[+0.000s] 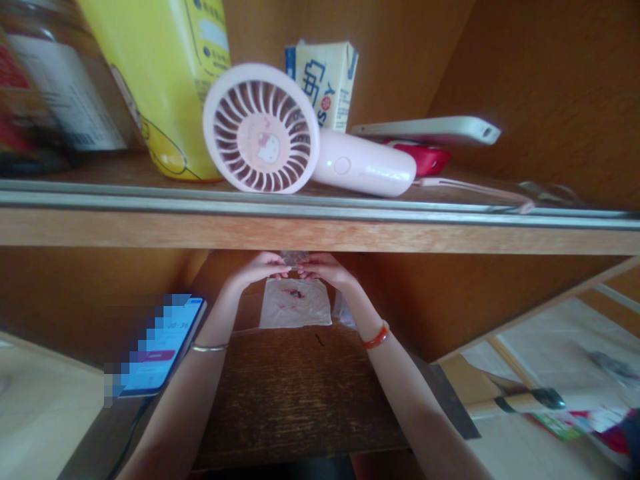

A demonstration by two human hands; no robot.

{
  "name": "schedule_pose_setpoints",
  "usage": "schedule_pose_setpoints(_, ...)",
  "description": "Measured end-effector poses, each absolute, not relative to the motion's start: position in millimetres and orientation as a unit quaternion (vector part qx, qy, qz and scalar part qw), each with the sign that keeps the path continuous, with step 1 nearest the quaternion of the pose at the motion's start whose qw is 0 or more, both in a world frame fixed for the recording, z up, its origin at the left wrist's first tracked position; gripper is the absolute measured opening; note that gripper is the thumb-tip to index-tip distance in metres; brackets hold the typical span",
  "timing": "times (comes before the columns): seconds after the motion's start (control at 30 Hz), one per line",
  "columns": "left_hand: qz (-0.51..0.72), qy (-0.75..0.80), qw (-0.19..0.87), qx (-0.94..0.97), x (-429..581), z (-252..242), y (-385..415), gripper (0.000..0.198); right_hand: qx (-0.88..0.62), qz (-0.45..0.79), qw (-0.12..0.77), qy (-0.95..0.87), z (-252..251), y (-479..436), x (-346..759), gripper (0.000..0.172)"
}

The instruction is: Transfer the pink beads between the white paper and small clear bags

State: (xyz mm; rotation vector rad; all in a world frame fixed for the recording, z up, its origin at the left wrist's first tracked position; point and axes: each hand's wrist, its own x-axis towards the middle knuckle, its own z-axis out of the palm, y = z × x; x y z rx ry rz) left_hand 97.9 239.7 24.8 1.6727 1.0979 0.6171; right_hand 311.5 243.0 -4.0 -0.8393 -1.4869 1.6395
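At the back of the lower compartment, both hands meet just under the shelf edge. My left hand (269, 265) and my right hand (321, 267) pinch a small clear plastic bag (295, 257) between them, its upper part cut off by the shelf. Just below the fingers a white sheet (270, 313) lies on the wood. Small reddish and dark bits (296, 293) are scattered on it, too small to name. Beside my right wrist rests some clear plastic (345, 312).
Above runs the shelf edge (320, 232), bearing a pink handheld fan (367, 163), a drink carton (325, 80), a yellow container (170, 87), a jar (65, 87) and a white flat device (430, 128). A lit phone (167, 353) with a cable leans left of my left forearm.
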Motion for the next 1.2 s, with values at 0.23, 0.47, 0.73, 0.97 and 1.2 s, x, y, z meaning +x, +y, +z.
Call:
schedule_pose_setpoints(0.23, 0.291, 0.453, 0.518, 0.665, 102, 31, 238, 0.007, -0.353, 0.643, 0.362, -0.576, 4, 239, 315, 0.019)
schedule_pose_setpoints(0.47, 0.3, 0.465, 0.48, 0.681, 100, 36, 233, 0.015, -0.385, 0.642, 0.38, -0.544, 13, 236, 317, 0.007)
schedule_pose_setpoints(0.73, 0.338, 0.49, 0.465, 0.655, 98, 30, 236, 0.028, -0.399, 0.648, 0.403, -0.509, 10, 239, 318, 0.007)
schedule_pose_setpoints(0.97, 0.367, 0.512, 0.469, 0.618, 95, 18, 247, 0.034, -0.402, 0.645, 0.426, -0.492, 5, 243, 319, 0.008)
schedule_pose_setpoints(1.2, 0.407, 0.517, 0.461, 0.595, 102, 30, 237, 0.029, -0.413, 0.617, 0.437, -0.508, 5, 245, 320, 0.007)
